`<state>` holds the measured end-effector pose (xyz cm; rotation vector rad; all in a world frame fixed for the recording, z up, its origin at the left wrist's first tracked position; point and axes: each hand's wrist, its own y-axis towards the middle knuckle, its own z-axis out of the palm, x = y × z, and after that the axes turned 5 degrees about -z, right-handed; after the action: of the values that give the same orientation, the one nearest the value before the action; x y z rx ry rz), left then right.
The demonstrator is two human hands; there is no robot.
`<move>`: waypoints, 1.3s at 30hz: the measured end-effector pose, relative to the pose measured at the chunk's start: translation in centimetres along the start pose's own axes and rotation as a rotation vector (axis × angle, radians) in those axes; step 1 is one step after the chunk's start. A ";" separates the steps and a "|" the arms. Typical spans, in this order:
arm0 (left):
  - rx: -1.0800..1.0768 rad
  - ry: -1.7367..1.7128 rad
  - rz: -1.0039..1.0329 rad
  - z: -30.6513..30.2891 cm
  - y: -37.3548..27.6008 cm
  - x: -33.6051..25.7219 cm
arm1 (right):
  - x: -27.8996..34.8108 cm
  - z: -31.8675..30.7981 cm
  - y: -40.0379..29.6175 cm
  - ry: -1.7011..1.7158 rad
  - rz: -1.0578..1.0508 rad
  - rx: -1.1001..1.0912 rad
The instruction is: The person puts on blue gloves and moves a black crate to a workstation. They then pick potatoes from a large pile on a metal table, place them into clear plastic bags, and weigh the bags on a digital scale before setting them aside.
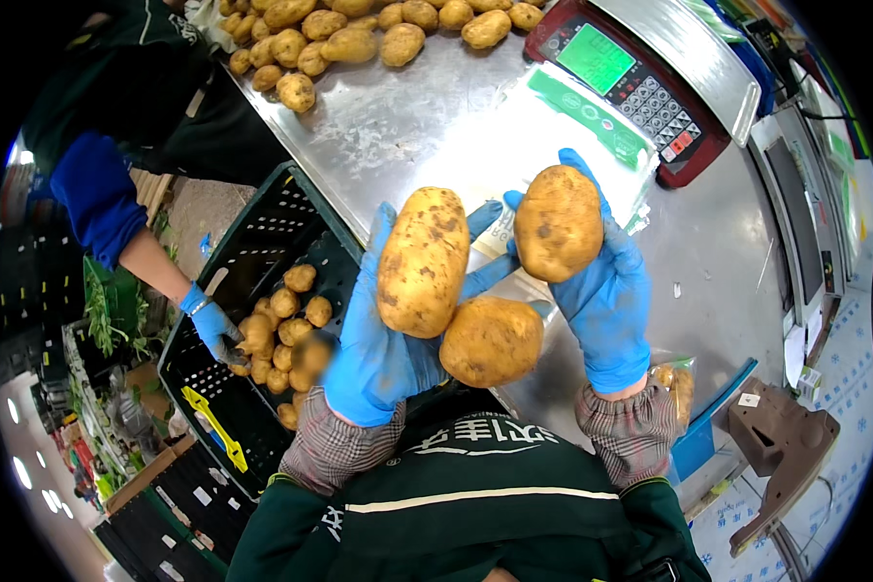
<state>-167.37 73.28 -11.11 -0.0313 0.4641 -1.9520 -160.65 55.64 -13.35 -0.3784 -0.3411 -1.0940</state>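
My left hand [396, 356], in a soiled blue glove, holds two potatoes from below: a long upright one [423, 262] with brown spots and a rounder one [492, 340] beside it. To the right my right hand [600, 291], gloved the same way, grips a single oval potato [559, 223]. Behind both hands lie clear plastic bags with a green printed band [589, 116] on the steel table [378, 131]. A red digital scale [669, 87] with a lit green display stands at the upper right.
Loose potatoes [349, 45] are heaped at the table's far edge. At left a co-worker's gloved hand [214, 327] touches potatoes in a dark green plastic crate [262, 196]. A bagged lot of potatoes [676, 385] lies near my right sleeve, beside a brown plastic part [778, 444].
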 end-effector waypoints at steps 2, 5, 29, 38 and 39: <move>0.012 -0.005 0.003 -0.4 0.0 0.1 | -0.6 0.5 0.2 -0.216 -0.093 0.036; -0.059 0.038 0.073 0.5 -0.1 0.2 | -1.4 0.8 -0.1 -0.325 -0.082 0.110; 0.099 -0.376 -0.068 -2.5 -1.2 0.2 | 1.4 3.5 0.5 -0.850 0.032 0.122; -0.126 0.347 0.246 -1.1 -2.9 0.6 | 3.3 1.3 -1.0 -0.958 -0.065 0.374; -0.143 0.341 0.225 -1.1 -2.9 0.6 | 3.2 1.5 -1.1 -0.978 -0.054 0.341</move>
<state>-170.42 74.05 -11.24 0.2558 0.7959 -1.7041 -160.44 53.30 -10.46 -0.5816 -1.3889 -0.8129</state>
